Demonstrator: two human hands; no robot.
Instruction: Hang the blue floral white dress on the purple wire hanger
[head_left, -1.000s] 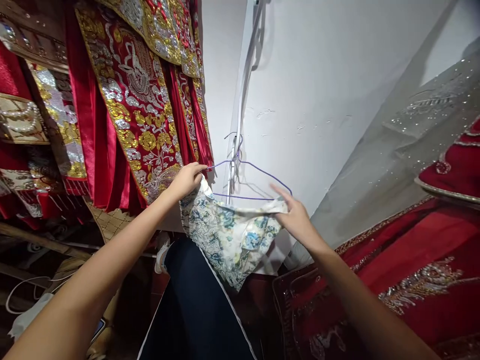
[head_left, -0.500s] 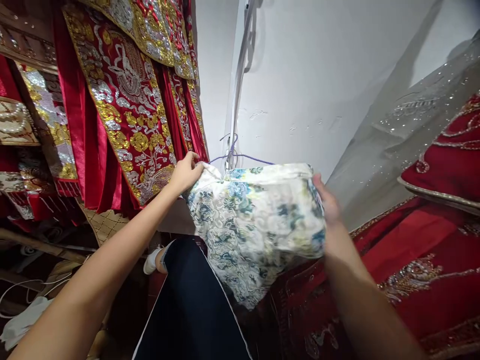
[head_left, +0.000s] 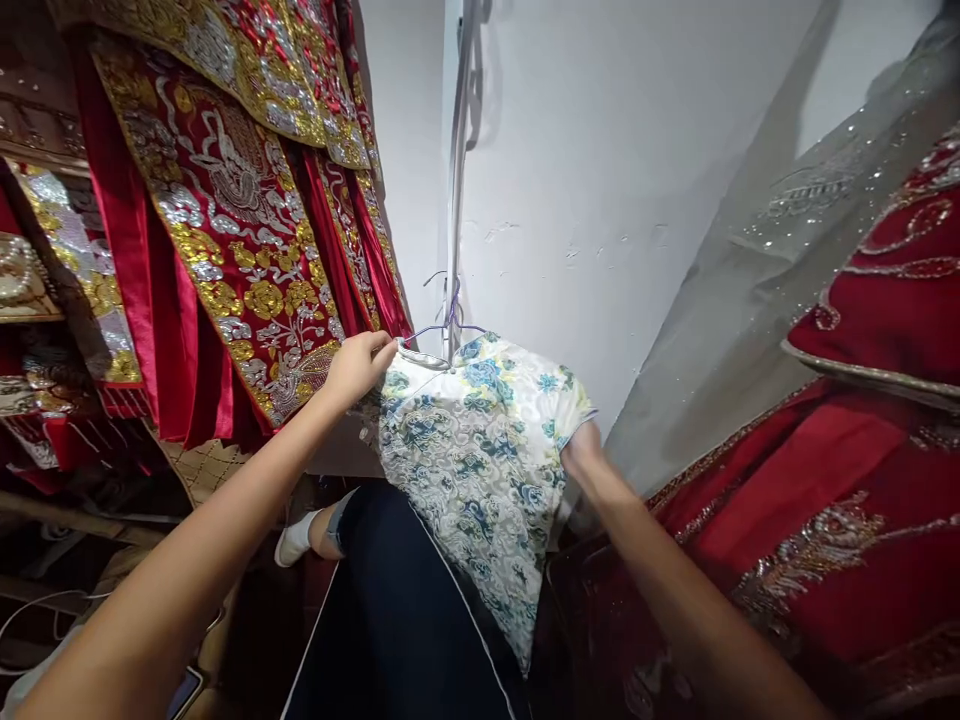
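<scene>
A small white dress with a blue and green floral print (head_left: pixel 480 470) hangs on a purple wire hanger (head_left: pixel 448 322) hooked on a vertical white conduit on the wall. My left hand (head_left: pixel 358 364) pinches the dress at its left shoulder by the collar. My right hand (head_left: pixel 579 462) is mostly hidden behind the right sleeve and side of the dress, gripping the fabric there.
Red garments with gold and silver embroidery (head_left: pixel 225 220) hang close on the left. A red embroidered gown (head_left: pixel 847 480) and a grey sequined veil (head_left: pixel 757 300) fill the right. A dark navy garment (head_left: pixel 397 620) lies below the dress. White wall (head_left: pixel 600 150) is behind.
The dress was bunched low over the hanger bar, then lifted and spread. Now it covers the hanger with shoulders in place; my right hand has dropped to the right sleeve.
</scene>
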